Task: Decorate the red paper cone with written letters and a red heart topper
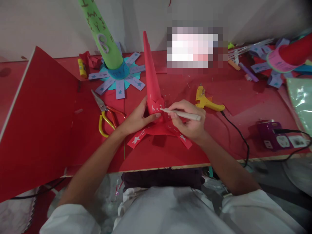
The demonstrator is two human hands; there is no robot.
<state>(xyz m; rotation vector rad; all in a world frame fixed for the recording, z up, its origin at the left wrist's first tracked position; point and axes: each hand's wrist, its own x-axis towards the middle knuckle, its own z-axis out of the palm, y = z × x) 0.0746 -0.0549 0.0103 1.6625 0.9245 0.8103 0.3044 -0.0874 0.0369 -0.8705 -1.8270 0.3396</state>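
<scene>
A red paper cone [151, 71] stands on the red table in front of me, with red strips bearing white stars spread out at its base. My left hand [142, 115] steadies the cone's lower left side, thumb across its front and fingers behind it. In my right hand [188, 118] is a white marker pen [182, 113], held in a writing grip. Its tip meets the cone at the end of the white handwritten letters "has". Part of the base and the right strip is hidden by my right hand.
Scissors [103, 107] and pliers-like orange handles lie left of the cone. A green paper tube [104, 42] stands behind. A yellow glue gun [207, 100] and a purple power box [275, 135] are at right. A red board [36, 120] rises at left.
</scene>
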